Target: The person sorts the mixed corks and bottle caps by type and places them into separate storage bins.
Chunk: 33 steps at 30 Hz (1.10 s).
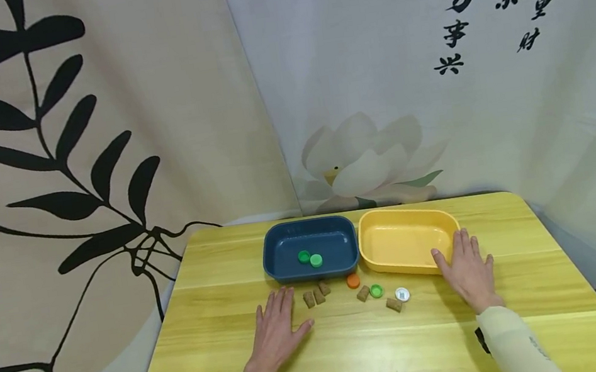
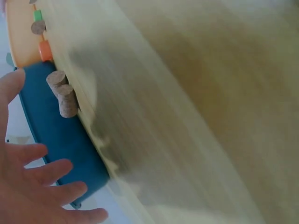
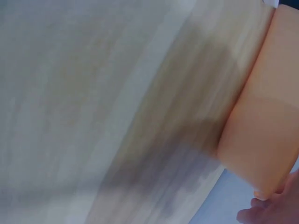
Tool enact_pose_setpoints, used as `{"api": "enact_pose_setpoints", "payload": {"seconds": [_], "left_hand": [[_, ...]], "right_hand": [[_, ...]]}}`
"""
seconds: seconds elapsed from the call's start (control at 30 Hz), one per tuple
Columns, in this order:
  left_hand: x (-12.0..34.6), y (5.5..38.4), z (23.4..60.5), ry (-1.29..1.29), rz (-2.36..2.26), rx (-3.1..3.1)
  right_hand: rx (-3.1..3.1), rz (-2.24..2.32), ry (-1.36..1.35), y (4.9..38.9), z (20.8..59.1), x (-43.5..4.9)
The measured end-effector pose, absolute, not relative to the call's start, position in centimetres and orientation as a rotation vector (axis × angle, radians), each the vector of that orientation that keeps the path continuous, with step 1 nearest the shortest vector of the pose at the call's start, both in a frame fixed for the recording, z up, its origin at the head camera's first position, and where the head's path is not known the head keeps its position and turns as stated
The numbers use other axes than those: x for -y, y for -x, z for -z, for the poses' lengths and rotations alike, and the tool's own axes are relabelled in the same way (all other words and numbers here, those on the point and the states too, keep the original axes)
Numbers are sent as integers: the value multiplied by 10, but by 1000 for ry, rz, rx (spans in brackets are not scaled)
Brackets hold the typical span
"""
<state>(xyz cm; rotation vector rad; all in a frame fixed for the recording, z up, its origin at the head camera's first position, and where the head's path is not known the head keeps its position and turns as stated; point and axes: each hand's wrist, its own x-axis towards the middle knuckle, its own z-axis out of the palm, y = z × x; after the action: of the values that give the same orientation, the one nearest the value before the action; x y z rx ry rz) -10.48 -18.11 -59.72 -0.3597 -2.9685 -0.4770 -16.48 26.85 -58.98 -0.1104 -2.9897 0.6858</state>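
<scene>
My left hand (image 1: pixel 277 334) is spread with straight fingers over the table, just in front of the blue tray (image 1: pixel 312 271). Close to its right lie three corks (image 1: pixel 319 296); in the left wrist view two corks (image 2: pixel 67 100) stand out against the tray's side. Two green bottle caps (image 1: pixel 316 260) lie inside the blue tray. At the right end of the yellow tray (image 1: pixel 401 265), my right hand (image 1: pixel 469 276) has its fingers extended, with the thumb overlapping the front corner. The right wrist view shows its fingers (image 3: pixel 254 214) beside the tray's end.
In front of the trays lie an orange cap (image 1: pixel 353 280), a green cap (image 1: pixel 376 291), a white cap (image 1: pixel 402 294) and two more corks, one left (image 1: pixel 363 294) and one nearer me (image 1: pixel 394 304). Behind the wooden table (image 1: pixel 379 359) hangs a printed curtain (image 1: pixel 194 99).
</scene>
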Motion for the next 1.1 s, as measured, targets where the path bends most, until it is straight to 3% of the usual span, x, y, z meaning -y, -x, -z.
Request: {"api": "enact_pose_setpoints", "payload": {"seconds": [0.63, 1.1], "left_hand": [[165, 132, 601, 417, 414, 3058], [163, 130, 611, 545, 325, 2889]], "right_hand": [[2997, -691, 77, 158, 595, -265], [2984, -715, 68, 157, 595, -265]]}}
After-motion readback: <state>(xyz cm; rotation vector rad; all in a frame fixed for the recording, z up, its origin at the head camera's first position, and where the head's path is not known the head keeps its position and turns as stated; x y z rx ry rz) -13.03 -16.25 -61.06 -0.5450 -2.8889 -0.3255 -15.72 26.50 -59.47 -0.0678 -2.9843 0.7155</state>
